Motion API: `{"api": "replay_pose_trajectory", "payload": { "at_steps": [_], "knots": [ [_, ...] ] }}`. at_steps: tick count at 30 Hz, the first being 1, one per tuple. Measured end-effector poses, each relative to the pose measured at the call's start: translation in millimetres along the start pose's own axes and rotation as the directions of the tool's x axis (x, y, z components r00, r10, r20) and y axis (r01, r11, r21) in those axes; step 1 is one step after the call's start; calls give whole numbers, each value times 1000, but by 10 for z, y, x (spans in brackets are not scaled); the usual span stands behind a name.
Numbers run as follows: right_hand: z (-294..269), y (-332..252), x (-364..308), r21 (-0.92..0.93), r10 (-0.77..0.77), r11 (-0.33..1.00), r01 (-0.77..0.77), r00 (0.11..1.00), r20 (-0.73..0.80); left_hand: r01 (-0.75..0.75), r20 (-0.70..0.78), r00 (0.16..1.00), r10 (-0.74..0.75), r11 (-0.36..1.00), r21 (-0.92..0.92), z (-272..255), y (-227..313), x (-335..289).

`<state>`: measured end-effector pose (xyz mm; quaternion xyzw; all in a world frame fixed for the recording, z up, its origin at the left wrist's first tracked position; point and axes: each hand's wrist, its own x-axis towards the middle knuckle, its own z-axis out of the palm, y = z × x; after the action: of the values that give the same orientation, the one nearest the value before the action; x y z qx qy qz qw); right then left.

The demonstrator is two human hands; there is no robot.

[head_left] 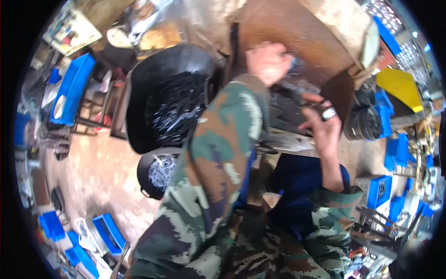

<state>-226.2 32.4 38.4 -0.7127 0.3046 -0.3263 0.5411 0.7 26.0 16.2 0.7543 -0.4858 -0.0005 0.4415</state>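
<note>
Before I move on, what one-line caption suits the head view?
Left hand and right hand, camouflage-sleeved, at a brown work surface, with a black tub of slender pieces to their left.

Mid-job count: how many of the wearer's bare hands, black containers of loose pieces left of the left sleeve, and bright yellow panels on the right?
Bare hands: 2 (left hand, right hand)
Black containers: 2 (large tub, small bucket)
Yellow panel: 1
Total: 5

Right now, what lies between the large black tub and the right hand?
In the head view, the left camouflage sleeve crosses between the black tub and the right hand; nearer that hand is a dark work surface, its details blurred.
</note>
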Motion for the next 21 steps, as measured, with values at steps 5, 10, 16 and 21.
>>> {"api": "replay_pose_trajectory", "payload": {
  "at_steps": [5,10,16,21],
  "knots": [
    [133,-35,608,-15,-49,999,47,982,-184,67,-124,988,-89,983,-171,187,254,-48],
    [121,-45,1163,-46,-2,999,-9,973,-232,69,-159,980,-119,954,-293,284,326,-16],
    [11,155,1753,15,46,999,-44,974,-224,88,-199,966,-167,931,-355,387,425,0],
    [-125,256,1913,44,50,998,-42,978,-203,105,-168,970,-174,928,-357,445,462,31]
  ]
}}
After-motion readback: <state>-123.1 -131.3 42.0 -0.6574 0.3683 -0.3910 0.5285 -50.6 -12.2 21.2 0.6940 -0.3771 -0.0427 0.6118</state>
